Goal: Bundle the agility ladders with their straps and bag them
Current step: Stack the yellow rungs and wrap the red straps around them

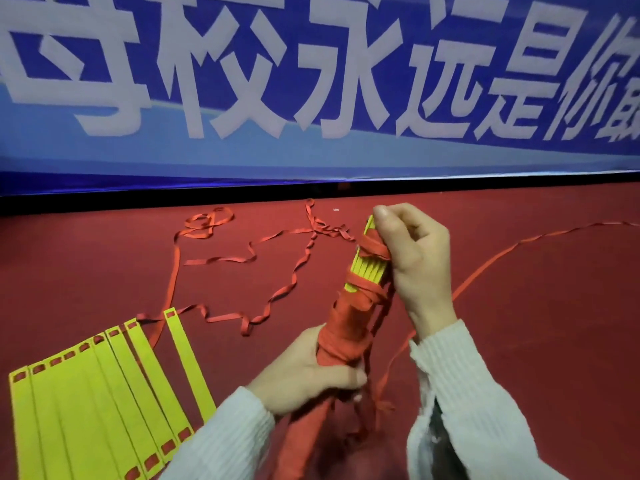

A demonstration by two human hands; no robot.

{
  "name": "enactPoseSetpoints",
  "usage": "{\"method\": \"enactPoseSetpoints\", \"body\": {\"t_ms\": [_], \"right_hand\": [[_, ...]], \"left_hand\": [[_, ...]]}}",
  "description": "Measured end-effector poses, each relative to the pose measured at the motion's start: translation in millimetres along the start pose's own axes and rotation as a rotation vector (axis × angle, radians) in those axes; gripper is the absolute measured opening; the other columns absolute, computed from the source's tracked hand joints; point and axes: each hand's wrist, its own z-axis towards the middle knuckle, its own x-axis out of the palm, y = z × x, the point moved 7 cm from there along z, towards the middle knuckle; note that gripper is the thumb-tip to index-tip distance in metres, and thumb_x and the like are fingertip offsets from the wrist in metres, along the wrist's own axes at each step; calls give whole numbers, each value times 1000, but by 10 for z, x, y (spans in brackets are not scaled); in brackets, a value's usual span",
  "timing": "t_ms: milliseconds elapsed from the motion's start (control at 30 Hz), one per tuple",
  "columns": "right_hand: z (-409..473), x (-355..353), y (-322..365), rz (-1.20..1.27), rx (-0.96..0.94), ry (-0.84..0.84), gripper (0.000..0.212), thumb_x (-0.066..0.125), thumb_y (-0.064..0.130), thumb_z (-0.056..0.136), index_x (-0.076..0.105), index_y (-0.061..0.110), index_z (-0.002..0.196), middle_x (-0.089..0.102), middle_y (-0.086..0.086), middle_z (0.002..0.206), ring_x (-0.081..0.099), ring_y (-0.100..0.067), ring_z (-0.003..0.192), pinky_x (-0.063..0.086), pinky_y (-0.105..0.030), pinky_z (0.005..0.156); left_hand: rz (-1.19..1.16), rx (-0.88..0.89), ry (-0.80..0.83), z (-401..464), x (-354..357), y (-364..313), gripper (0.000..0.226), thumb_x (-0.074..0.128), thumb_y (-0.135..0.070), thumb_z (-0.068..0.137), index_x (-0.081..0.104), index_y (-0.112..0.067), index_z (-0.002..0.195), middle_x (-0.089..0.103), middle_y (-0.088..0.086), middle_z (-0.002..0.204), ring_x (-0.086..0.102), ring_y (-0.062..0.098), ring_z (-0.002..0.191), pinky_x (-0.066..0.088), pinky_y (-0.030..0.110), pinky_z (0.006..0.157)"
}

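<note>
Upright, strap-wrapped ladder bundle (369,271) half in red bag (341,337): right hand (414,258) pinches its top, left hand (311,372) grips bag neck. Second ladder (104,393) flat on floor (536,323).

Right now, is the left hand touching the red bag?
Touching. The head view shows the left hand with its fingers curled round the red bag, just below the strapped ladder bundle.

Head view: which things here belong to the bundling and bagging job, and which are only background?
Belong to the job:
- strapped ladder bundle, held by right hand
- red bag, gripped by left hand
- loose yellow rungs
- red straps on the floor

Only background:
- blue banner
- red carpet
</note>
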Motion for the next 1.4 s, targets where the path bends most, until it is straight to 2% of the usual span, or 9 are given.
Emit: {"method": "enactPoseSetpoints", "body": {"t_ms": [133,300,467,633,767,933,1067,1233,1400], "right_hand": [[-30,-12,-43,-325,-4,-133,44,64,65,81,68,22,74,66,8,63,60,-9,61,53,-39,66],[-22,23,34,-179,-29,56,35,67,55,84,74,22,79,72,4,70,69,-16,67,56,-40,66],[-80,-29,14,-389,-12,-127,33,66,59,84,72,29,73,70,16,67,64,-4,64,53,-36,70],[-18,-14,97,-50,-76,202,42,60,51,89,79,13,89,77,-10,84,74,-35,85,56,-45,79],[-82,93,11,172,64,277,48,58,52,89,74,7,95,78,-17,85,75,-28,80,58,-37,72],[-40,-162,205,-630,-68,-98,47,54,74,88,74,31,84,71,13,78,66,-10,79,47,-34,72],[-47,-239,144,-977,229,-72,76,39,91,83,60,19,76,63,1,71,57,-33,78,42,-39,70],[-85,2,228,-312,182,360,51,56,38,104,64,7,65,42,15,41,39,-4,40,30,-18,50],[-25,160,246,34,48,205,39,60,25,104,55,10,68,41,15,51,34,-1,46,29,-14,48]], "left_hand": [[275,102,-430,-22,-53,53,39,89,-30,70,67,-24,101,77,-10,93,71,8,84,54,28,81],[44,14,-70,-29,67,14,19,85,-15,77,66,-18,74,65,4,69,61,15,62,50,26,66],[451,31,-554,-114,-20,61,54,87,-53,59,55,-28,94,72,-12,79,64,9,71,55,34,72],[102,31,-45,-25,34,-67,24,75,-1,67,55,-4,80,59,6,65,55,16,56,47,25,60],[-33,-63,117,-122,121,-58,14,71,-8,62,62,-3,71,58,11,61,57,19,50,46,24,56],[87,-20,-256,-67,-37,-30,20,73,-11,66,55,-14,73,58,8,61,57,21,52,47,29,57],[436,74,-595,-134,-225,-108,25,75,-24,66,53,-20,78,62,-4,62,60,21,59,51,38,63],[693,-37,-784,-217,-343,-82,33,77,-25,75,47,-26,88,63,-6,72,61,26,73,43,37,65],[879,-87,-740,-180,-312,-50,36,71,-32,80,38,-28,93,55,-6,73,64,42,88,43,40,68]]}}
